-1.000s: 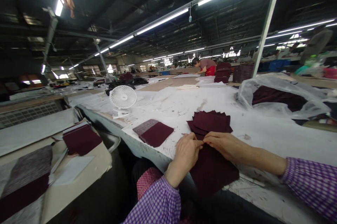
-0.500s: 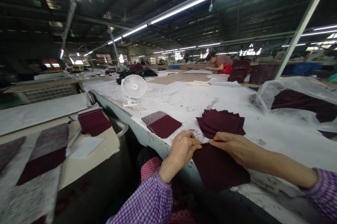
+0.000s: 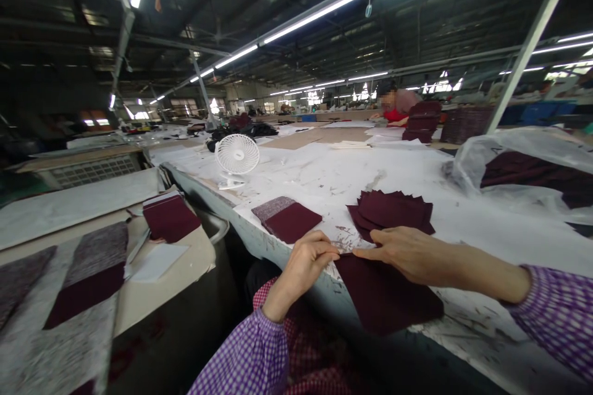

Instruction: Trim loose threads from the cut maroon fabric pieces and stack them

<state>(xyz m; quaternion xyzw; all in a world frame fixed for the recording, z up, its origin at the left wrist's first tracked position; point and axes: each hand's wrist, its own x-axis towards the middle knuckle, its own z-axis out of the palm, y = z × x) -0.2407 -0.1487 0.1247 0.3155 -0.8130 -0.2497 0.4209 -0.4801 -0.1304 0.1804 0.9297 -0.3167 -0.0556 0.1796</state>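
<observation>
A dark maroon fabric piece lies at the front edge of the white-covered table, part of it hanging over. My left hand pinches its upper left corner between thumb and fingers. Along the same top edge, my right hand presses the fabric, its index finger stretched toward the left hand's fingertips. Just behind the right hand is a fanned pile of maroon pieces. A maroon piece with a grey speckled end lies flat to the left of that pile.
A small white fan stands farther back. At right is a clear plastic bag with maroon cloth. A side surface at left holds more fabric pieces and a white card. Across the table a person bends over.
My left hand has shifted slightly left along with the fabric's corner. My right hand has slid left along the edge, its index finger now straighter. The person across leans lower.
</observation>
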